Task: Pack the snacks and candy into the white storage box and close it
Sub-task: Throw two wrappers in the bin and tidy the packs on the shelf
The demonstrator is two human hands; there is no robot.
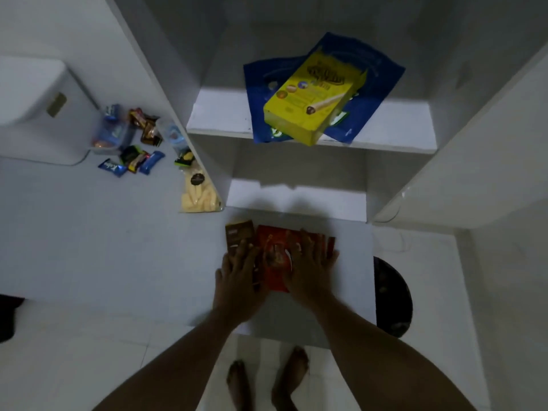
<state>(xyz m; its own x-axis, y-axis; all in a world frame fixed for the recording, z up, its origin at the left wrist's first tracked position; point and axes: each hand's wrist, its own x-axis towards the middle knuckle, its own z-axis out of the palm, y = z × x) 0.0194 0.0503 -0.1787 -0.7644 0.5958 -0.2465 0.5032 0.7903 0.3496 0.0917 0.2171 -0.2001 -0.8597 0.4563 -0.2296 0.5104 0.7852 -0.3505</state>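
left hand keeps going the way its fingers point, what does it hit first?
The left hand lies flat on the brown packet, fingers pointing up-frame. Past the packet's far edge the shelf surface looks bare up to the shelf's back wall, though depth is unclear.

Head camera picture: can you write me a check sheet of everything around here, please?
Surface: white ledge under the hands; pale counter at left.
Job's things: red packet and brown packet on the ledge; white box shut, at left.
Clutter: small candies, pale snack bag, yellow box on blue bag.
Hands: left hand on the brown packet, right hand on the red packet, fingers spread flat.
Cables: nothing seen.
Surroundings: white shelves, tiled floor, bare feet.
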